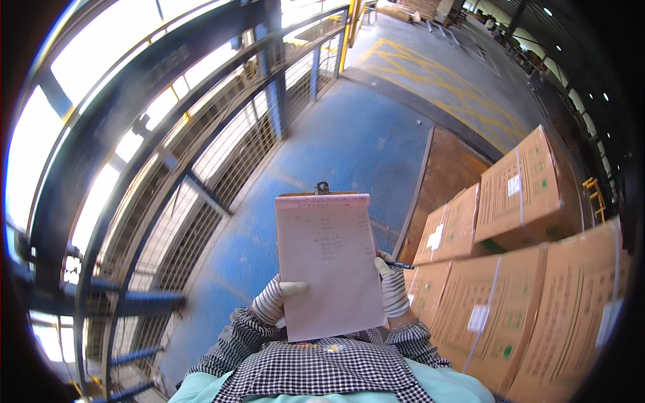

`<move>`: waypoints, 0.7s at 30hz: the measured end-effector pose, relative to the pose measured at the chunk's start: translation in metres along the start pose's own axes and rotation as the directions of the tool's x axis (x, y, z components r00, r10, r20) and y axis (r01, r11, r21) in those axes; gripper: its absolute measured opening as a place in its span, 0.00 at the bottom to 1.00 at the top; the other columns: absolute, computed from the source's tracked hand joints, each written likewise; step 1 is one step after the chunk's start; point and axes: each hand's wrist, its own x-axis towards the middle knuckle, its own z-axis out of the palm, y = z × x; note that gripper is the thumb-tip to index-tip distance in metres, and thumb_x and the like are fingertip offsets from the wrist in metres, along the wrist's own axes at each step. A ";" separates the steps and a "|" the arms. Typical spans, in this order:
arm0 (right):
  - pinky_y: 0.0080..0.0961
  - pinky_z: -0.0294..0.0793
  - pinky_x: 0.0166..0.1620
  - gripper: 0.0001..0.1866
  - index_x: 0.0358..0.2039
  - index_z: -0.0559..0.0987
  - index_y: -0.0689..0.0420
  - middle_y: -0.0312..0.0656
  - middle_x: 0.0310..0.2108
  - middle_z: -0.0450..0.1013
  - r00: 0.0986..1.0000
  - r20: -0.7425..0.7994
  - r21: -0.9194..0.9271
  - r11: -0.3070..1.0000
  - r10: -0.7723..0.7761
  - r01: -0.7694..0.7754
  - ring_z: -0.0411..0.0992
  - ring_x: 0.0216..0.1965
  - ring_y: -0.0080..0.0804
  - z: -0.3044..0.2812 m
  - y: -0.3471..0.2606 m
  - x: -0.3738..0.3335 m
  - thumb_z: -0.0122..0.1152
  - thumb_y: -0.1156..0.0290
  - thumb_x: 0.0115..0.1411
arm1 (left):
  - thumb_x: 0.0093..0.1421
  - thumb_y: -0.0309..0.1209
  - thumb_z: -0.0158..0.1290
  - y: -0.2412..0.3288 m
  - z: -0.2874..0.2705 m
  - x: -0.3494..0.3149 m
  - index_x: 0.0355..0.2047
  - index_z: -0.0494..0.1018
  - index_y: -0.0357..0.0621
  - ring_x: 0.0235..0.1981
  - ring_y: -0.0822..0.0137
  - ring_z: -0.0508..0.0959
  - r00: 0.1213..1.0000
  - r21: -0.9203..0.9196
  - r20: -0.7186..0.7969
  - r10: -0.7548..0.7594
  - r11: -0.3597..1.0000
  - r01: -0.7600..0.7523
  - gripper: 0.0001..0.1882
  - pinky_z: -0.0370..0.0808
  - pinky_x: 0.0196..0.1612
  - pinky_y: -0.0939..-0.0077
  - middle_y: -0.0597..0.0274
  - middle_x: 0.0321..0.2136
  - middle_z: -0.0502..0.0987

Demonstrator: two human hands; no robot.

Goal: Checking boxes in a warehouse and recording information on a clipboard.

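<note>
A clipboard (322,189) with a metal clip at its top is held upright in front of me. Clipped on it is a white sheet of paper (332,289) with a pinkish top strip and handwritten lines over its upper half. My left hand (274,299), in a striped glove, grips the lower left edge, thumb lying on the paper. At the right edge, my gloved right hand (392,289) is closed on the board and also holds a dark pen (400,265) that points right. The fingers behind the board are hidden.
Large strapped cardboard boxes (490,316) with white labels are stacked close on my right. A blue metal railing with mesh (222,161) runs along the left. Blue floor plating (329,141) lies ahead, then grey floor with yellow markings (437,74).
</note>
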 end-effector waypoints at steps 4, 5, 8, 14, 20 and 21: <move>0.26 0.76 0.51 0.16 0.53 0.74 0.64 0.44 0.44 0.76 0.959 -0.083 -0.208 0.946 -0.271 0.249 0.75 0.46 0.30 0.009 -0.055 0.076 0.50 0.70 0.70 | 0.51 0.35 0.65 0.058 -0.006 0.088 0.56 0.71 0.34 0.48 0.57 0.80 0.997 0.031 0.064 -0.043 0.999 0.041 0.33 0.79 0.51 0.59 0.48 0.46 0.79; 0.27 0.77 0.50 0.15 0.53 0.74 0.63 0.45 0.42 0.77 0.901 -0.161 -0.341 0.879 -0.404 0.333 0.75 0.45 0.31 0.008 -0.084 0.096 0.49 0.71 0.70 | 0.51 0.34 0.65 0.072 -0.007 0.113 0.56 0.70 0.34 0.48 0.57 0.80 0.994 0.063 0.081 -0.072 0.996 0.067 0.33 0.78 0.51 0.59 0.49 0.46 0.79; 0.29 0.79 0.45 0.14 0.54 0.75 0.59 0.45 0.36 0.79 0.798 -0.074 -0.696 0.603 -0.599 0.389 0.78 0.38 0.35 0.012 -0.155 0.153 0.48 0.73 0.70 | 0.51 0.33 0.65 0.114 0.002 0.173 0.56 0.71 0.34 0.48 0.58 0.80 0.986 0.088 0.116 -0.123 0.990 0.113 0.33 0.78 0.51 0.61 0.49 0.45 0.79; 0.27 0.78 0.37 0.17 0.50 0.78 0.57 0.43 0.29 0.80 0.608 0.347 -0.895 -0.058 -0.714 0.442 0.79 0.31 0.33 0.022 -0.207 0.308 0.60 0.78 0.60 | 0.50 0.32 0.65 0.182 0.019 0.291 0.54 0.72 0.36 0.45 0.59 0.81 0.993 0.064 0.098 -0.070 0.996 0.064 0.30 0.79 0.49 0.63 0.51 0.43 0.80; 0.46 0.75 0.33 0.07 0.41 0.78 0.46 0.48 0.26 0.78 0.759 -0.010 -0.995 0.078 -0.651 0.054 0.77 0.28 0.52 -0.059 -0.232 0.470 0.60 0.70 0.61 | 0.51 0.31 0.65 0.240 0.020 0.461 0.53 0.73 0.35 0.45 0.61 0.80 0.980 0.058 0.182 -0.081 0.996 0.072 0.29 0.79 0.49 0.65 0.52 0.43 0.80; 0.49 0.75 0.33 0.06 0.39 0.78 0.44 0.48 0.25 0.78 0.771 -0.106 -0.994 0.059 -0.628 -0.088 0.77 0.28 0.53 -0.099 -0.215 0.474 0.60 0.66 0.62 | 0.52 0.31 0.65 0.247 0.036 0.488 0.53 0.73 0.35 0.44 0.62 0.80 0.976 0.064 0.193 -0.097 0.994 0.086 0.28 0.79 0.47 0.66 0.52 0.43 0.80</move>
